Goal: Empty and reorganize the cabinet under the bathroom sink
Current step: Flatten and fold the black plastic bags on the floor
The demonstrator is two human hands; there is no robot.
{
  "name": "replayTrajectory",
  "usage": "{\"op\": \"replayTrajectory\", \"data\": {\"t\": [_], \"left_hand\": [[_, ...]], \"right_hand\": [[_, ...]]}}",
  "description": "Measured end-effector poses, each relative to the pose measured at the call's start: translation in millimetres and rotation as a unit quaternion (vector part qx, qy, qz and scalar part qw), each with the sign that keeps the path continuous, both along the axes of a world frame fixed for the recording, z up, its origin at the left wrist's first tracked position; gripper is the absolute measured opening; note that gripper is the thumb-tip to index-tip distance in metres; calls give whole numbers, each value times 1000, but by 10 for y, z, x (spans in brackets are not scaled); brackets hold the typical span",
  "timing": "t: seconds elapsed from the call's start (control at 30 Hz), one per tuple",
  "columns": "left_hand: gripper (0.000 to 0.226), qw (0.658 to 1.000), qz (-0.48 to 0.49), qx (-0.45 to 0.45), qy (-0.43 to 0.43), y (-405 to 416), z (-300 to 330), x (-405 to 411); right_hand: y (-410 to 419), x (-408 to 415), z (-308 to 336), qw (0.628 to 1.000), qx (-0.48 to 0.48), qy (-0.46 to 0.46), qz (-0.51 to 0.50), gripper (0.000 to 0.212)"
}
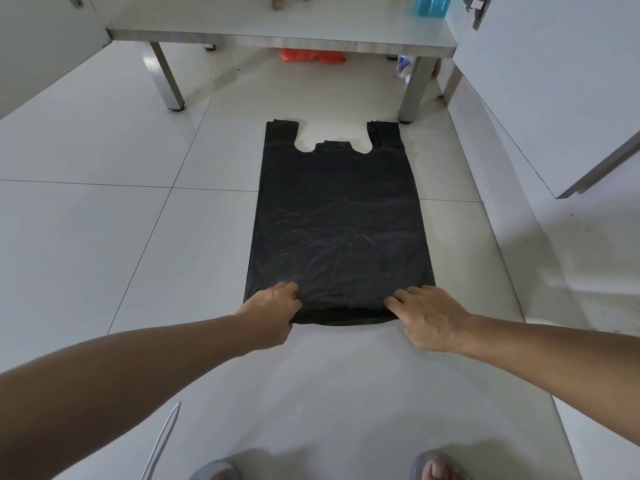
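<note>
While a black plastic bag lies flat on the white tiled floor in the middle of the frame, both hands hold its near edge; the left hand sits at the bag's lower left corner, its fingers curled on top of the plastic and its thumb tucked under the edge, so it pinches the bag; the right hand sits at the lower right corner, its fingers bent and narrow, pressing down on the plastic and gripping the edge, which is folded up slightly between the two hands. The bag's two handles point toward the top of the frame, ending just before the cabinet; the cabinet stands on metal legs across the upper part of the frame, its doors swung open at the upper left and upper right; on its bottom shelf, at the top right, stands a blue container, cut off by the frame edge, and at the top centre a brownish thing too cropped to identify. Under the cabinet, on the floor, lies an orange object; near the right front leg lies a small white and blue item. At the bottom of the frame, two feet in grey slippers show.
</note>
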State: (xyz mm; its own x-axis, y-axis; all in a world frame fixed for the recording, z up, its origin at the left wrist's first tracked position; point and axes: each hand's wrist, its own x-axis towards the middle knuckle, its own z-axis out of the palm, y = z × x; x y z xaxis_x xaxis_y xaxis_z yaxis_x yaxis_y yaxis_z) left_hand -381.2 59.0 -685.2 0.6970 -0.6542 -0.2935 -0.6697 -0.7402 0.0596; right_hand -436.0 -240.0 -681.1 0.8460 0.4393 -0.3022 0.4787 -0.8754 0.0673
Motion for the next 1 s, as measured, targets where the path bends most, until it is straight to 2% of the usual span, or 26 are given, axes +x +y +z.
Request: {"op": "replayTrajectory", "data": {"t": [0.2, 0.23, 0.33, 0.5, 0.67, 0.8, 0.87, 0.93, 1.0], "left_hand": [[32, 999, -4, 34, -8, 79, -6, -3], [30, 999, 6, 31, -8, 74, 5, 10], [28, 999, 35, 18, -1, 47, 53, 36], [25, 997, 70, 13, 12, 90, 110, 69], [24, 997, 38, 56, 36, 173, 191, 140], [25, 986, 12, 105, 129, 216, 239, 151], [32, 979, 4, 129, 158, 185, 285, 165], [45, 977, 22, 112, 179, 120, 336, 216], [46, 978, 59, 64, 189, 44, 379, 313]], "right_hand": [[-61, -12, 8, 999, 21, 20, 26, 21], [-66, -19, 1, 999, 28, 9, 31, 21], [-34, -37, -38, 1000, 14, -8, 23, 45], [118, 17, 9, 1000, -12, 11, 4, 36], [89, 22, 28, 999, -10, -15, 49, 30], [184, -30, 111, 992, -23, 121, 33, 10], [228, -12, 233, 986, -7, 163, 21, 21], [231, 86, 353, 974, 11, 224, -22, 36], [216, 252, 427, 963, 46, 254, -73, 32]]}}
